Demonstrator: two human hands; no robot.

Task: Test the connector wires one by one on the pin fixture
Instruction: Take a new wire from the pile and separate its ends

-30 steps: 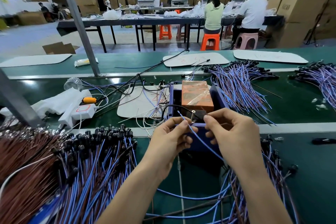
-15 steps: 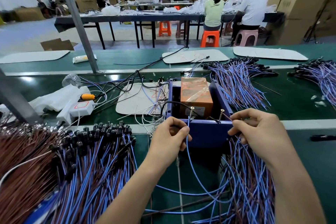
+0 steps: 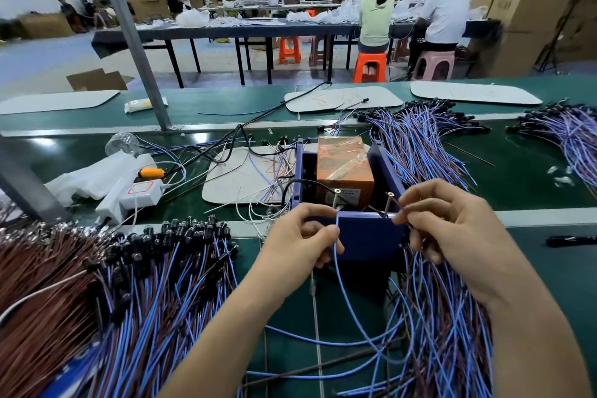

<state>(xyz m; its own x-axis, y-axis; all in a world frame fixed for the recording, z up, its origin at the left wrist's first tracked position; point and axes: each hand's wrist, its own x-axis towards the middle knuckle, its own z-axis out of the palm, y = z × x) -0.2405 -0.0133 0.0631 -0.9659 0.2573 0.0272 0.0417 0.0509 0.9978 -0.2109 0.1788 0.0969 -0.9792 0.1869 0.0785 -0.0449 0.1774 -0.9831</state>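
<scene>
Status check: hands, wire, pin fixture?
Left hand pinches blue wire, tip at left pin. Right hand pinches dark wire end by right pin; contact unclear. Loose wire piles flank fixture, pins unblocked.

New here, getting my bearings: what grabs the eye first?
The blue box fixture holding an orange block, mid-bench. At its upright metal pins the left hand pinches a thin blue wire, the right hand a dark wire end. Heaps of blue and brown connector wires lie either side.

Right hand [image 3: 452, 229] moved off left pin [image 3: 337, 195], now pinching wire end [image 3: 399, 202] beside right pin [image 3: 389, 200]
</scene>
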